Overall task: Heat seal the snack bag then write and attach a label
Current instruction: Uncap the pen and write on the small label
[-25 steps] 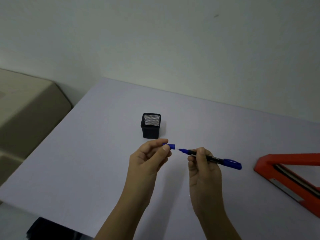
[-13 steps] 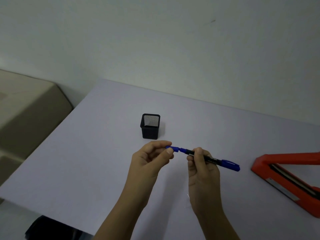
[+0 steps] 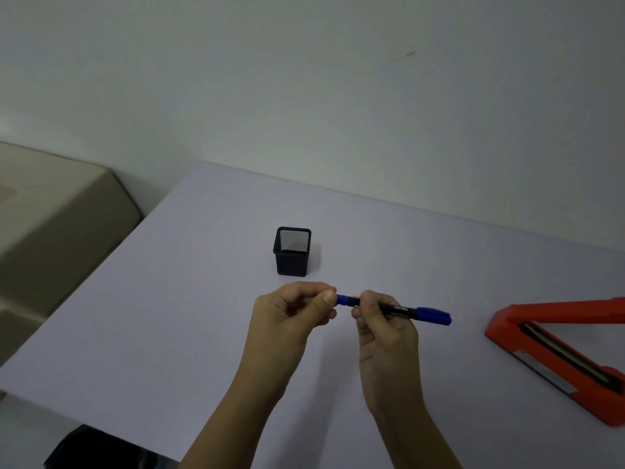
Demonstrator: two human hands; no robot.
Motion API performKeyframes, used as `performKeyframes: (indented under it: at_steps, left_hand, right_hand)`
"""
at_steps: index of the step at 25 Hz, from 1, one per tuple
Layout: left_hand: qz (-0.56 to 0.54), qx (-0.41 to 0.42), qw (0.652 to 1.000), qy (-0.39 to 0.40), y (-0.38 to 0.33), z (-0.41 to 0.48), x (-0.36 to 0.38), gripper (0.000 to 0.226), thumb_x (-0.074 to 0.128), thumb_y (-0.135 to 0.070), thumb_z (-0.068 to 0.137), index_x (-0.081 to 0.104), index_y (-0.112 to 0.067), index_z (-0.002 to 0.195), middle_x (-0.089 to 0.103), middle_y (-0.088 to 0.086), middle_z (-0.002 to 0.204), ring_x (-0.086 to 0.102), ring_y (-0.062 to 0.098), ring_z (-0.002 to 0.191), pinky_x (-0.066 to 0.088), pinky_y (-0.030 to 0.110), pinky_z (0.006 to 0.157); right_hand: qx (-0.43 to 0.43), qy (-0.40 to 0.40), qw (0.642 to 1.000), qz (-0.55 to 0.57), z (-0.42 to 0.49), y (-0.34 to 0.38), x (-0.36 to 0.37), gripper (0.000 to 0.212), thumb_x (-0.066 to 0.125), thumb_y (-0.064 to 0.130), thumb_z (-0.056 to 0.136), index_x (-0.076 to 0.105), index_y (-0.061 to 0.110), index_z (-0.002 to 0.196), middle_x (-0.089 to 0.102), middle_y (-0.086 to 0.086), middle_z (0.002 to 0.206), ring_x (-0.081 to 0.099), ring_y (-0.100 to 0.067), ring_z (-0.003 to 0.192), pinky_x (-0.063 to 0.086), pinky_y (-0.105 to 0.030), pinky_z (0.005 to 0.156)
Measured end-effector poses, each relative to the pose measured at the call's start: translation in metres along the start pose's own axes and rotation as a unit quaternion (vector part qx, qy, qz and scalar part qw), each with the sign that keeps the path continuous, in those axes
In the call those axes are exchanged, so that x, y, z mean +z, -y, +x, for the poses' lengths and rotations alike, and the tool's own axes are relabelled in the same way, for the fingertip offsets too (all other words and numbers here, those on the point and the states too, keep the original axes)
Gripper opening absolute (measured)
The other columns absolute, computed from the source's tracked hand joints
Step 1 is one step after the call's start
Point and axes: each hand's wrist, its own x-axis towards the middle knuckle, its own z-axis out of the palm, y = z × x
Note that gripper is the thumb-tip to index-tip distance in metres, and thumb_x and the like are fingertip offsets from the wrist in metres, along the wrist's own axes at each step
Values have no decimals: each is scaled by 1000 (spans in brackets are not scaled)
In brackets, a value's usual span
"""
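A black marker (image 3: 402,309) with blue ends lies level above the table, in front of me. My right hand (image 3: 384,328) grips its barrel near the left end. My left hand (image 3: 292,314) pinches the small blue cap (image 3: 342,300), which sits pushed onto the marker's left tip. An orange heat sealer (image 3: 558,353) lies open at the right edge of the table. No snack bag or label is in view.
A black mesh pen holder (image 3: 293,252) stands just beyond my hands on the pale table (image 3: 152,316). A beige piece of furniture (image 3: 50,231) sits to the left, off the table. The wall runs along the table's far edge.
The cap was held apart from the bare tip a second ago. My hands have come together and the cap now sits on the tip.
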Motion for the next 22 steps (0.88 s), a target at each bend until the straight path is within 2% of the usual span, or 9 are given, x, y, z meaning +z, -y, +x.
performKeyframes:
  at_steps: [8, 11, 13, 16, 19, 21, 22]
  left_hand:
    - [14, -10, 1000, -12, 7, 0, -6, 10, 62, -14, 82, 69, -21, 81, 73, -5, 69, 69, 11, 66, 53, 14, 61]
    - [7, -24, 999, -39, 13, 5, -13, 13, 60, -13, 86, 70, -20, 84, 73, -2, 73, 69, 11, 69, 53, 14, 63]
    - [0, -35, 998, -53, 17, 11, -13, 13, 58, -14, 88, 70, -21, 88, 73, -1, 75, 69, 11, 71, 53, 14, 64]
    - [12, -62, 996, -59, 34, 37, -19, 18, 54, -23, 93, 62, -26, 109, 72, -3, 89, 69, 11, 79, 54, 18, 69]
    - [88, -88, 984, -124, 66, 87, -48, 33, 50, -29, 94, 53, -21, 126, 66, 0, 109, 66, 13, 92, 52, 27, 84]
    - [173, -111, 969, -135, 84, 121, -69, 42, 49, -31, 94, 47, -16, 134, 57, 6, 130, 59, 18, 108, 45, 32, 96]
    - [216, -119, 962, -115, 93, 137, -78, 48, 51, -32, 93, 42, -15, 138, 50, 5, 138, 54, 19, 116, 41, 33, 99]
  right_hand:
    - [-5, 32, 999, -44, 3, -7, 4, 10, 57, 10, 83, 61, 13, 74, 68, 5, 59, 66, -10, 62, 55, -16, 64]
    - [25, 70, 996, -56, 8, -9, 9, 9, 56, 16, 84, 63, 15, 79, 71, 8, 66, 69, -7, 70, 56, -17, 72]
    - [55, 66, 996, -20, 19, -12, 13, 16, 50, 18, 90, 65, 16, 85, 73, 7, 71, 69, -5, 74, 55, -14, 70]
    - [60, 35, 997, -34, 52, -20, 16, 16, 48, 22, 94, 61, 14, 94, 71, 4, 78, 69, -3, 73, 54, -12, 68]
    - [71, 21, 993, -97, 95, -35, 18, 16, 51, 23, 94, 49, 16, 109, 67, 0, 88, 67, -2, 74, 53, -13, 71]
    - [75, 20, 988, -132, 122, -46, 23, 8, 50, 22, 94, 50, 18, 101, 65, -2, 96, 66, -5, 80, 51, -14, 74]
    - [72, 17, 987, -142, 133, -51, 28, 2, 50, 21, 94, 51, 20, 95, 63, -3, 100, 65, -6, 82, 50, -17, 78]
